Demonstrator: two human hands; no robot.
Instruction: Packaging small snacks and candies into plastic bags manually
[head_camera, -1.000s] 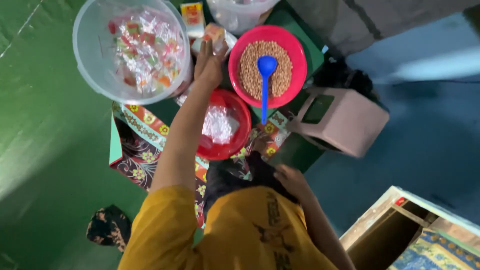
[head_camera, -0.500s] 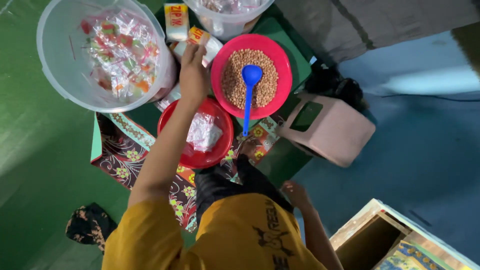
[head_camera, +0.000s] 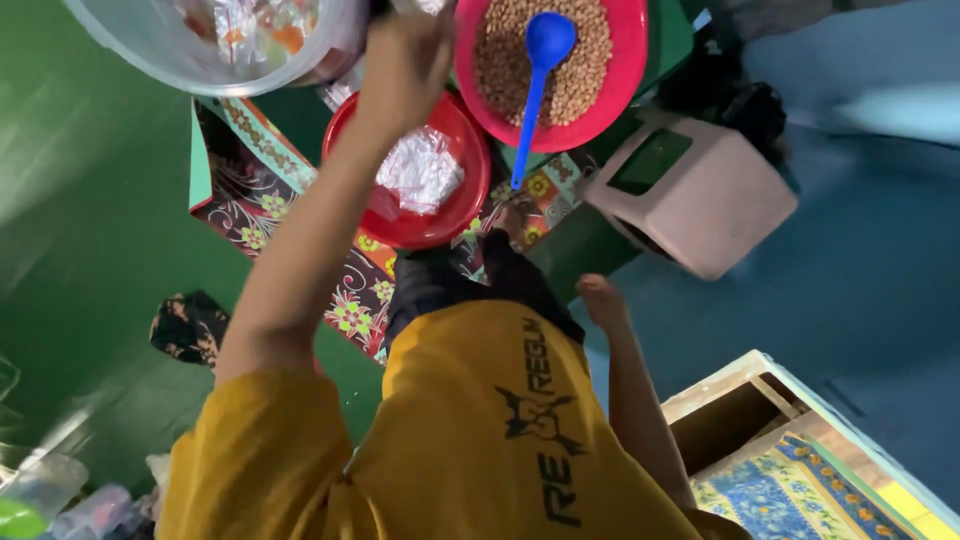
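Our left hand (head_camera: 405, 60) is stretched far forward, up at the top edge of the view, above the rim of the small red bowl (head_camera: 345, 130) with the crinkled clear plastic bags (head_camera: 420, 170) in it. The hand is blurred and half cut off, so we cannot tell whether the fingers are spread or closed on anything. Our right hand (head_camera: 603, 300) hangs low beside our knee, fingers loosely curled, holding nothing we can see.

Just beyond the small bowl sits the bigger pink-red basin of brown beans (head_camera: 620, 90), a blue ladle (head_camera: 535, 80) lying in it with its handle jutting over the near rim. To the left, the clear tub of wrapped sweets (head_camera: 240, 50) is mostly out of frame.

With a reach this long, we judge it best to keep the forearm high over the red bowl so it doesn't tip, and clear of that ladle handle.

Whatever the left hand is reaching lies beyond the top edge. The patterned mat (head_camera: 260, 180) is partly hidden under the bowls; the pinkish stool (head_camera: 720, 200) lies on its side, well apart.
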